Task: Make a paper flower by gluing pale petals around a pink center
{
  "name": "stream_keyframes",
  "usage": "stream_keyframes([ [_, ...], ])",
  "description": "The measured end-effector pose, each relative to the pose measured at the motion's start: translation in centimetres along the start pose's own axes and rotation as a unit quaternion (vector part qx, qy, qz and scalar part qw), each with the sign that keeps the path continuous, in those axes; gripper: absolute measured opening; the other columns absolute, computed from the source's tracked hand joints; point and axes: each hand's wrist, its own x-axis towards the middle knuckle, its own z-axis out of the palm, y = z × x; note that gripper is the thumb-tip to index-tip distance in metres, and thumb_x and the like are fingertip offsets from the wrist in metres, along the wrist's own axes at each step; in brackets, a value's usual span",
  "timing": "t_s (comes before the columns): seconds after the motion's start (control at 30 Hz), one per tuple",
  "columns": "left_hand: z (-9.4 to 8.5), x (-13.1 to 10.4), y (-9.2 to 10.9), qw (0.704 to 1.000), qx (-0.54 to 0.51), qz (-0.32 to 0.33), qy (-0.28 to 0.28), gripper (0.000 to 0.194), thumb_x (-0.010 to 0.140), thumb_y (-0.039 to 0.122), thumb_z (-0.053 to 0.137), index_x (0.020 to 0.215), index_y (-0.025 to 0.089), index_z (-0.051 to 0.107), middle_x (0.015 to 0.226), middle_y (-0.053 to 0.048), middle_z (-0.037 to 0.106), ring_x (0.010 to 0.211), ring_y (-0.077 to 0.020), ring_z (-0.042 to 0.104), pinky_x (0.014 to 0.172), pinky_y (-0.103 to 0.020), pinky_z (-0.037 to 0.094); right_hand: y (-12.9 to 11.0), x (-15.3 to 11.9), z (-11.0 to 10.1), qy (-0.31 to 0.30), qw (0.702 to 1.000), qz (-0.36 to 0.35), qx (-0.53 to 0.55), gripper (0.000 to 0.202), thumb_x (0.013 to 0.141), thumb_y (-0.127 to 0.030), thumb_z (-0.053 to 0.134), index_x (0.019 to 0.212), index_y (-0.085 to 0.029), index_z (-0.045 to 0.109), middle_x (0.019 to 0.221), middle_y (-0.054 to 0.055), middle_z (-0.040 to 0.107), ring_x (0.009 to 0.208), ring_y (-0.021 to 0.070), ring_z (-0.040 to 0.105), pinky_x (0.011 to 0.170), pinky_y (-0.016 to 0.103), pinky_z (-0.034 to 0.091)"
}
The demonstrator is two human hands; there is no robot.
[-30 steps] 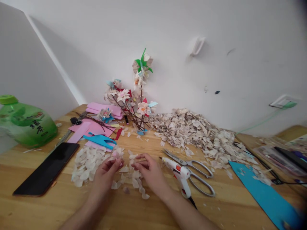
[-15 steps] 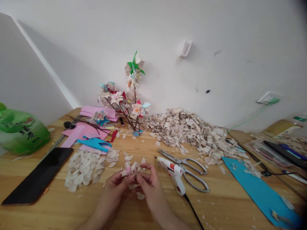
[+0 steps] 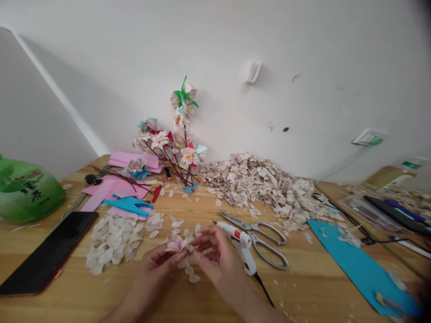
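Between my hands, low in the middle of the view, is a small whitish flower with a pink centre (image 3: 177,243). My left hand (image 3: 160,264) pinches it from the left, thumb at its lower edge. My right hand (image 3: 215,251) is at its right side, fingers curled and thumb close to the petals; whether it grips a petal is too small to tell. Loose pale petals (image 3: 189,270) lie on the wood just below and behind the flower. A larger pile of petals (image 3: 114,240) sits to the left. A white glue gun (image 3: 243,246) lies right of my right hand.
Silver scissors (image 3: 266,240) lie beside the glue gun, whose black cord runs toward me. Behind stand finished flowers on stems (image 3: 185,154) in a clear cup. A big flake heap (image 3: 262,184), blue sheet (image 3: 360,264), black phone (image 3: 50,251), pink sheets (image 3: 134,160) and green pouch (image 3: 30,190) surround.
My right hand has moved slightly away from the flower, its fingers more spread. The flower's pink centre now shows more fully above my left fingertips. The whole view has shifted a little.
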Motion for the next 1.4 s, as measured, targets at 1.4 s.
stream_keyframes([
  [1.4, -0.1, 0.6, 0.3, 0.989, 0.112, -0.027, 0.094, 0.021, 0.058, 0.041, 0.073, 0.066, 0.022, 0.076, 0.079, -0.003, 0.077, 0.087, -0.0260, 0.065, 0.076, -0.027, 0.046, 2.2, -1.2, -12.3, 0.143, 0.957, -0.150, -0.203, 0.053, 0.067, -0.032, 0.066, 0.115, -0.026, 0.044, 0.117, 0.009, 0.053, 0.107, 0.0280, 0.050, 0.092, 0.046, 0.038],
])
